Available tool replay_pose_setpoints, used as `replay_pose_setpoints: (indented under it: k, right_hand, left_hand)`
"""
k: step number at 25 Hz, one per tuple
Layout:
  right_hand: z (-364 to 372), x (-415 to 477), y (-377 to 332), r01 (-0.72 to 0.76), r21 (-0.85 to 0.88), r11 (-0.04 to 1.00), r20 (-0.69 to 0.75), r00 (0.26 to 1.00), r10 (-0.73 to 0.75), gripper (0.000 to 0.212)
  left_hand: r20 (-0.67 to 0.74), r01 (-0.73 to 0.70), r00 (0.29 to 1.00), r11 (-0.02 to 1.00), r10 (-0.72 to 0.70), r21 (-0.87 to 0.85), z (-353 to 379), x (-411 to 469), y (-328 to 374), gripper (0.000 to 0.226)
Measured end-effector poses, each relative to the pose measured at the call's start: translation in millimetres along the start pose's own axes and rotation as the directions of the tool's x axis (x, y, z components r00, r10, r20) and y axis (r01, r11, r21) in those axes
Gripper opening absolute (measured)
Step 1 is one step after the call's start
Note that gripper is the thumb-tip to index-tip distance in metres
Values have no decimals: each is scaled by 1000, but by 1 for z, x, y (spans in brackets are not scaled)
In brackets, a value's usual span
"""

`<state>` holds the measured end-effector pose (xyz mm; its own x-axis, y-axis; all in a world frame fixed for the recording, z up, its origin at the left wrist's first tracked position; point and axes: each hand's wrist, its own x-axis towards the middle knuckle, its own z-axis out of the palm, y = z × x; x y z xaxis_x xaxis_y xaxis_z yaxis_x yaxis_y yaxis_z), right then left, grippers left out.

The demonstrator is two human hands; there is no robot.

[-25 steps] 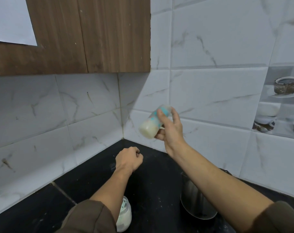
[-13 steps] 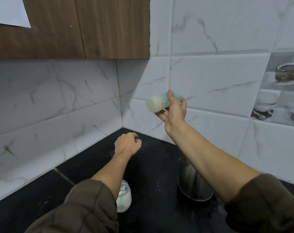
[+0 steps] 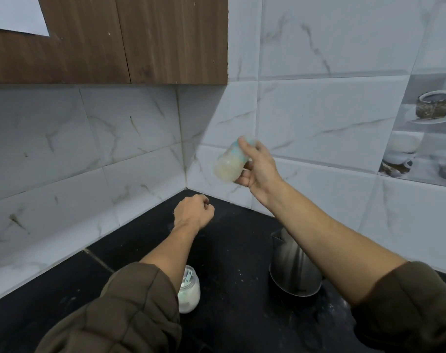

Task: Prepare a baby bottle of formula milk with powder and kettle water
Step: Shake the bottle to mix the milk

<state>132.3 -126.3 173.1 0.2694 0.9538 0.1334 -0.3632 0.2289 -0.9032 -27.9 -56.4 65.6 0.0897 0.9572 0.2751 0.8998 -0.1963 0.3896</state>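
high above the kettle (image 3: 293, 268), the right hand (image 3: 259, 166) gripped the baby bottle (image 3: 229, 164), fingers curled round its tilted, blurred body. left of the kettle, the left hand (image 3: 192, 212) was an empty fist. the bottle looked light, smooth and possibly slippery; best held round the middle

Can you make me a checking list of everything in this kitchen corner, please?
Surface: black counter, with pale specks scattered on it.
Job's things: baby bottle with milky liquid, tilted and blurred, held in the air; steel kettle and powder jar stand on the counter.
Clutter: nothing seen.
Hands: right hand grips the bottle; left hand is curled in a fist, with nothing seen in it.
Cables: nothing seen.
Surroundings: marbled wall tiles, wooden cabinet above.
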Motion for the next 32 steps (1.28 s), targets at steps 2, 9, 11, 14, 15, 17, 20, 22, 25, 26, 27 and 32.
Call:
replay_pose_setpoints:
  k: [2, 9, 11, 14, 15, 17, 20, 22, 25, 26, 27, 32]
  right_hand:
    - [2, -8, 6, 47, -134, 990, 126, 992, -30, 72]
    - [0, -5, -2, 20, -25, 999, 0, 1000, -20, 65]
    - [4, -19, 8, 65, -185, 981, 176, 984, -32, 65]
    - [6, -10, 4, 48, 25, 999, -21, 999, -47, 68]
    - [5, -6, 1, 38, 143, 989, -112, 993, -22, 67]
    - [3, -3, -1, 8, 204, 979, -129, 991, 18, 63]
    - [5, -17, 6, 33, -103, 994, 134, 991, -19, 66]
    - [4, -15, 6, 77, -94, 993, 114, 991, -66, 70]
    - [-2, -1, -5, 44, 199, 979, -160, 987, -12, 71]
    - [-3, 1, -7, 32, 198, 980, -163, 987, 1, 70]
    - [-4, -2, -7, 17, 119, 993, -113, 994, -4, 70]
    - [-3, -17, 6, 49, -91, 995, 40, 998, -45, 69]
  left_hand:
    - [6, -13, 1000, 1000, 13, 7, 0, -1, 2, 34]
    - [13, -9, 1000, 1000, 9, 2, 2, -4, -3, 35]
    - [20, -12, 1000, 1000, 12, -2, 2, -4, -1, 34]
    - [9, -20, 1000, 1000, 20, -1, 0, -3, -2, 35]
    - [4, -18, 1000, 1000, 18, 2, 1, -4, -4, 35]
    - [2, -7, 1000, 1000, 7, 8, 1, -5, -6, 35]
    - [11, -7, 1000, 1000, 7, -1, 1, -4, -4, 35]
    - [9, -13, 1000, 1000, 13, -4, -1, -3, -2, 35]
    - [1, -7, 1000, 1000, 7, -3, -1, -5, -5, 35]
    - [0, -7, 1000, 1000, 7, 3, -1, -5, -5, 35]
    - [5, -7, 1000, 1000, 7, 7, -1, -6, -5, 34]
    - [20, -21, 1000, 1000, 20, 19, 1, -6, -4, 36]
